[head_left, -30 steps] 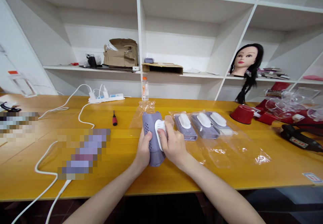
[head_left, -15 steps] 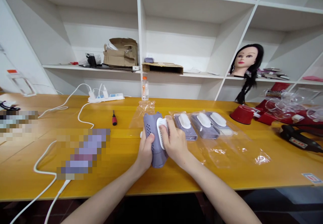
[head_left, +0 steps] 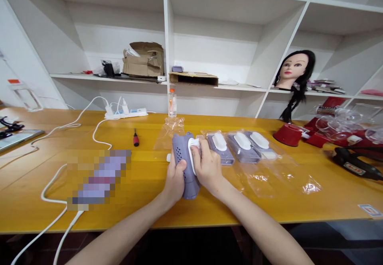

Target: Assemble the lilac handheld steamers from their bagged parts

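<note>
Lavender perforated case (head_left: 180, 148), in left hand (head_left: 175, 183) and right hand (head_left: 208, 168), fingers (head_left: 204, 153) closed, bagged matching cases (head_left: 241, 148) beside

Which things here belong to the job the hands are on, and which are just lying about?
Job:
left hand on a lilac perforated casing
right hand on its white oval piece
matching lilac units in clear bags

Lying about:
screwdriver
power strip
mannequin head
</note>
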`<action>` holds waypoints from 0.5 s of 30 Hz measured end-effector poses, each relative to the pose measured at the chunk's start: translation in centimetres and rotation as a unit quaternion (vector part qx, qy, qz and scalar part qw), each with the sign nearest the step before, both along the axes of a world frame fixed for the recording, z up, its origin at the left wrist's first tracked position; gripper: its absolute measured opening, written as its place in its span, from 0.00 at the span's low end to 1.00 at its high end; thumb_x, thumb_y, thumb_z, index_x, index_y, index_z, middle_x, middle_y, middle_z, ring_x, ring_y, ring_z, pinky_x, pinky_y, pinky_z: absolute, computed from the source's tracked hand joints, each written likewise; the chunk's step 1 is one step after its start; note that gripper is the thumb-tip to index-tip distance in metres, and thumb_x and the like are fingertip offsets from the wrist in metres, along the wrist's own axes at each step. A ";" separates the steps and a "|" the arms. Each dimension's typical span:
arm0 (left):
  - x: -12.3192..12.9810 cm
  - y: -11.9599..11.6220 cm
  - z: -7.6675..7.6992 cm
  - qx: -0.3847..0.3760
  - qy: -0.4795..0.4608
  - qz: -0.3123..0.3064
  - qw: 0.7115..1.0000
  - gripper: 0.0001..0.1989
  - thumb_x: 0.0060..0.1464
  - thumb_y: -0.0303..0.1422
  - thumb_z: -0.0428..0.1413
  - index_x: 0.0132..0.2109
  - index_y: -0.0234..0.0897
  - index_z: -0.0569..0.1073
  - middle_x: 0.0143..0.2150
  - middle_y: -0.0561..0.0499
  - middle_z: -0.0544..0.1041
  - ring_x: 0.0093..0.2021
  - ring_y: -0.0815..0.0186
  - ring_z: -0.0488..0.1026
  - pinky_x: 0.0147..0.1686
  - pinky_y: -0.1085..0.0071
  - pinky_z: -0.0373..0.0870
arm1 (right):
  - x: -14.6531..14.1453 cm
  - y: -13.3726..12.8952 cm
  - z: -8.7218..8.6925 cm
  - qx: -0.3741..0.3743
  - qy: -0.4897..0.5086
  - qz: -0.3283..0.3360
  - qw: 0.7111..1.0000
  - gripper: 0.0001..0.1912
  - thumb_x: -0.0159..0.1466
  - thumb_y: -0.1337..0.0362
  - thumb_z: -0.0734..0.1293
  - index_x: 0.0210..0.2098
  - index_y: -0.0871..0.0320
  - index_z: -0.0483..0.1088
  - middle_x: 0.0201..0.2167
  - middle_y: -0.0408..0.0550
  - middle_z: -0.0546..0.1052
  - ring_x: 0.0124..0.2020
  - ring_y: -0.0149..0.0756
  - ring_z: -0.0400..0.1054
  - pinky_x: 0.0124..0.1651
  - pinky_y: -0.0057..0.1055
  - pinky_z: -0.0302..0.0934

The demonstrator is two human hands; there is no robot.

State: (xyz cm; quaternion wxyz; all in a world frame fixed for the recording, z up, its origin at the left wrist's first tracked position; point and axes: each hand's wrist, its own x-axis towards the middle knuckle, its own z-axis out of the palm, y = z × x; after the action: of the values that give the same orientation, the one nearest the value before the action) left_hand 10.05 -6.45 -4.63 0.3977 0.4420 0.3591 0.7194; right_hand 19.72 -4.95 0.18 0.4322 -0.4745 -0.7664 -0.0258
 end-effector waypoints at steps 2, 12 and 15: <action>0.0 -0.1 0.0 -0.002 0.003 0.008 1.000 0.23 0.52 0.35 0.49 0.56 0.40 0.64 0.52 0.48 0.71 0.54 0.59 0.65 0.57 0.63 0.55 | 0.0 0.1 0.1 -0.012 -0.009 0.000 1.000 0.17 0.67 0.57 0.50 0.41 0.60 0.63 0.23 0.50 0.75 0.23 0.39 0.69 0.25 0.29 0.52; -0.7 -0.8 1.4 0.004 -0.013 0.011 1.000 0.21 0.54 0.38 0.50 0.55 0.39 0.66 0.51 0.48 0.72 0.50 0.60 0.69 0.52 0.67 0.62 | -0.6 -0.3 -0.1 -0.036 -0.043 -0.005 0.998 0.14 0.66 0.59 0.50 0.37 0.58 0.62 0.21 0.47 0.75 0.20 0.38 0.68 0.24 0.28 0.47; -0.9 -0.8 1.7 0.017 -0.014 0.013 1.000 0.20 0.54 0.37 0.50 0.54 0.38 0.66 0.47 0.48 0.74 0.44 0.62 0.72 0.47 0.68 0.65 | -0.8 -0.4 -0.2 -0.029 -0.031 0.004 0.999 0.14 0.66 0.60 0.50 0.36 0.58 0.62 0.22 0.47 0.75 0.21 0.36 0.68 0.24 0.28 0.47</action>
State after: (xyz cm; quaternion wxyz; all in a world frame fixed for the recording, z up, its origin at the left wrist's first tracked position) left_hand 9.19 -7.22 -2.92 0.3856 0.4335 0.3473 0.7367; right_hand 18.94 -5.36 0.01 0.3942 -0.4828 -0.7818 -0.0169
